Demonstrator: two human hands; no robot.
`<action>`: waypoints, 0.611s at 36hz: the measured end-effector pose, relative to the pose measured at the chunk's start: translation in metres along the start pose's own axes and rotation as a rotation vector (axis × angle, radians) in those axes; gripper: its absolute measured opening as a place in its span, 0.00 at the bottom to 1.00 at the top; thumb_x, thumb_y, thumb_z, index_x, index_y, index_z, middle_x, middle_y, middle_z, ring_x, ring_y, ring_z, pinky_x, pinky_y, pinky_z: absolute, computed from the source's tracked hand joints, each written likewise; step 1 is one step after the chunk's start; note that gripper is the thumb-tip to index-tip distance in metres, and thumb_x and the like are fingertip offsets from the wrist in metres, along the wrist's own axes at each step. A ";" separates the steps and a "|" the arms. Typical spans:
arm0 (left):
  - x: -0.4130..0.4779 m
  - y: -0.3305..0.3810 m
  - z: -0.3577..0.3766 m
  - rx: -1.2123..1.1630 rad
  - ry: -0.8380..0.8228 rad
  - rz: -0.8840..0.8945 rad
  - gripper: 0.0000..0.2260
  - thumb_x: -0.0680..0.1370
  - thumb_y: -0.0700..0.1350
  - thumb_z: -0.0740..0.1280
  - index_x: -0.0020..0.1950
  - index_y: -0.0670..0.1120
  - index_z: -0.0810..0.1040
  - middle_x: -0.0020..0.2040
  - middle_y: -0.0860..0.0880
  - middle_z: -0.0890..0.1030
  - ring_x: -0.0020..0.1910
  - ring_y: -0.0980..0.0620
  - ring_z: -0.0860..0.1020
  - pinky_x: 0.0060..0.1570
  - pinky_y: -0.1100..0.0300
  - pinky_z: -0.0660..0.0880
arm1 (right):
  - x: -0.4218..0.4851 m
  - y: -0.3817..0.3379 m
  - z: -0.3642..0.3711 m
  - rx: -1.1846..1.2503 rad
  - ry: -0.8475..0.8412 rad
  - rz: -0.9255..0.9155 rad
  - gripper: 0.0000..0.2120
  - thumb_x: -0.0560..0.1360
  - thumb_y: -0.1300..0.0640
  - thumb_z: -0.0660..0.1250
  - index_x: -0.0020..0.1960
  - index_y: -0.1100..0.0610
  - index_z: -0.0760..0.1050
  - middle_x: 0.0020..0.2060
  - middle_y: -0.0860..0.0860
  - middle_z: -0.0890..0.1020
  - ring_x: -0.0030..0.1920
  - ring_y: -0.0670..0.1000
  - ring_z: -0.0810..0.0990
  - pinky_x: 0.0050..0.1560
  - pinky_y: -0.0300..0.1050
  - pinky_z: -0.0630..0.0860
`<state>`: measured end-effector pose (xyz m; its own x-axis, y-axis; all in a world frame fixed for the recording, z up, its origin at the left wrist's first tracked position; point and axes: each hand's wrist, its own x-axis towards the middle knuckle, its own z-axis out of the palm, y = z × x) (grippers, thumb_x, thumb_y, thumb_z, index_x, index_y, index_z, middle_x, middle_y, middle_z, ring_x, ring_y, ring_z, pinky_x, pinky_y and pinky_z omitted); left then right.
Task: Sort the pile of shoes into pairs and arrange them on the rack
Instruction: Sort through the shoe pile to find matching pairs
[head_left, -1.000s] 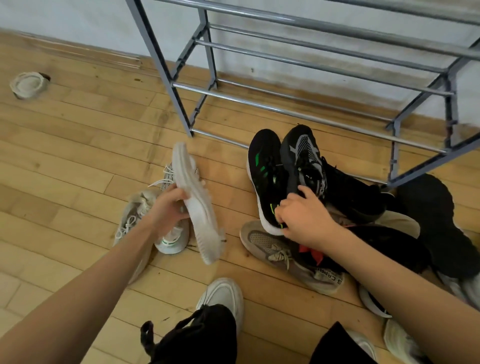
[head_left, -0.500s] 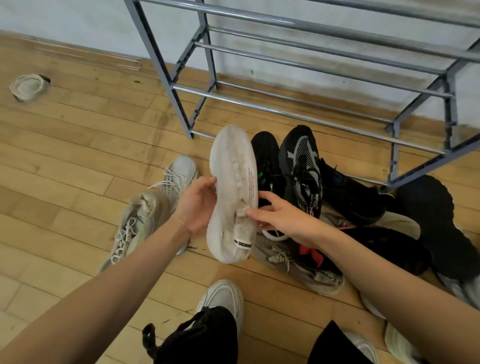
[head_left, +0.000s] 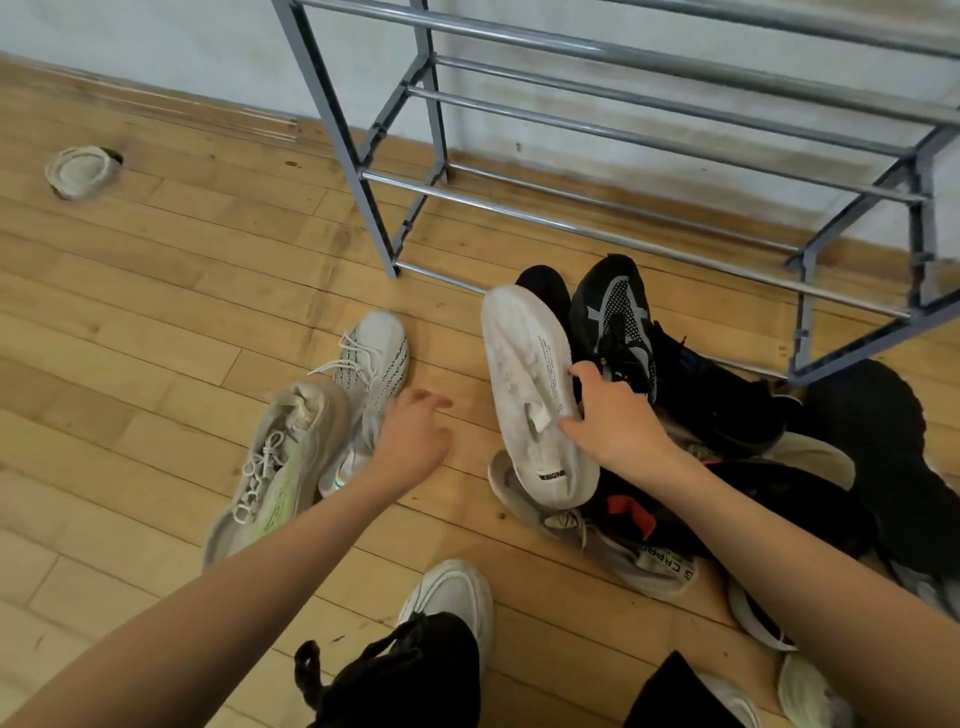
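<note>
My right hand (head_left: 615, 418) grips a white sneaker (head_left: 530, 384) by its side, sole turned up, over the pile of shoes (head_left: 727, 431) on the floor. My left hand (head_left: 413, 441) is empty, fingers apart, right beside a white knit sneaker (head_left: 374, 358) that lies on the floor. A beige sneaker with a green stripe (head_left: 283, 467) lies to the left of that one. The grey metal shoe rack (head_left: 623, 171) stands against the wall behind the pile, its bars bare.
The pile holds black sneakers (head_left: 618, 322), a grey shoe (head_left: 644, 561) and dark items at right. A small pale round object (head_left: 78, 170) lies far left on the wooden floor. My own white shoe (head_left: 452, 597) and dark trouser legs are at the bottom.
The white sneaker passed from my left hand to my right hand and moved right over the pile. My left hand let go and dropped toward the white knit sneaker.
</note>
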<state>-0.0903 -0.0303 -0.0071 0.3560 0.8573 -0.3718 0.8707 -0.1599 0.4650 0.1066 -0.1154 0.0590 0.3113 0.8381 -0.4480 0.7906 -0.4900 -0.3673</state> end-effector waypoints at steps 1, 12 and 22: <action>-0.002 -0.011 0.003 0.143 0.043 0.005 0.20 0.74 0.38 0.63 0.65 0.48 0.74 0.68 0.46 0.68 0.68 0.45 0.64 0.69 0.53 0.60 | 0.001 -0.002 0.001 -0.034 0.006 -0.004 0.21 0.77 0.55 0.62 0.67 0.57 0.61 0.47 0.56 0.79 0.47 0.58 0.79 0.44 0.50 0.75; -0.029 -0.068 -0.006 0.375 0.367 -0.021 0.18 0.72 0.36 0.69 0.60 0.42 0.73 0.58 0.37 0.70 0.54 0.36 0.70 0.54 0.41 0.69 | 0.005 -0.014 0.007 -0.076 -0.031 -0.034 0.19 0.77 0.58 0.60 0.66 0.57 0.60 0.37 0.51 0.74 0.37 0.54 0.76 0.36 0.47 0.72; -0.023 -0.079 -0.032 -0.087 0.338 -0.351 0.27 0.74 0.36 0.66 0.68 0.33 0.58 0.65 0.34 0.62 0.61 0.33 0.67 0.59 0.42 0.67 | 0.007 -0.027 0.031 0.098 -0.094 -0.017 0.20 0.78 0.53 0.62 0.65 0.57 0.60 0.48 0.55 0.78 0.44 0.56 0.79 0.39 0.48 0.75</action>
<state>-0.1786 -0.0219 -0.0097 -0.0962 0.9652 -0.2433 0.8817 0.1961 0.4292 0.0709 -0.1031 0.0404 0.2436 0.8225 -0.5139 0.7388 -0.5007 -0.4511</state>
